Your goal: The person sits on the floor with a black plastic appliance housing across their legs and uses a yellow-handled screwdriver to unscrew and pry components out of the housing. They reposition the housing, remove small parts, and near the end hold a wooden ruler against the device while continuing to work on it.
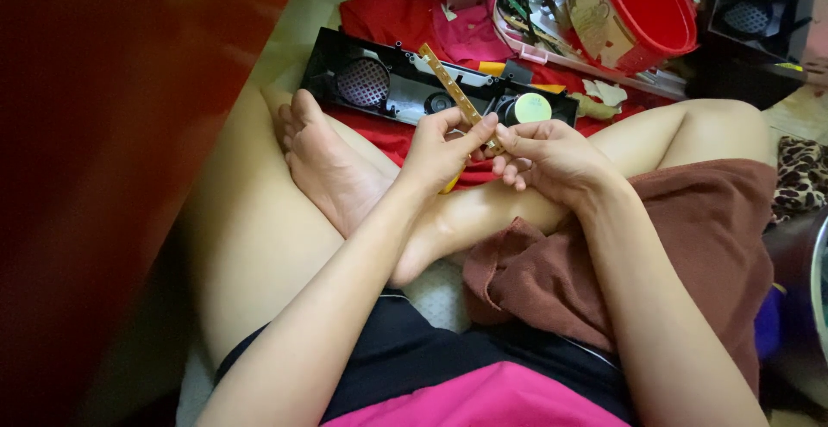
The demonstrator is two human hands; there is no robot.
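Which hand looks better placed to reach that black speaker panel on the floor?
Probably the left hand: it sits nearer the black panel. Both it and the right hand pinch the narrow tan strip.

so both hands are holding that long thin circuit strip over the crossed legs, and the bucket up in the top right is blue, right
Not quite: the bucket is red, not blue, as the head view shows. The rest holds: the left hand and the right hand both hold the long thin circuit strip over the crossed legs.
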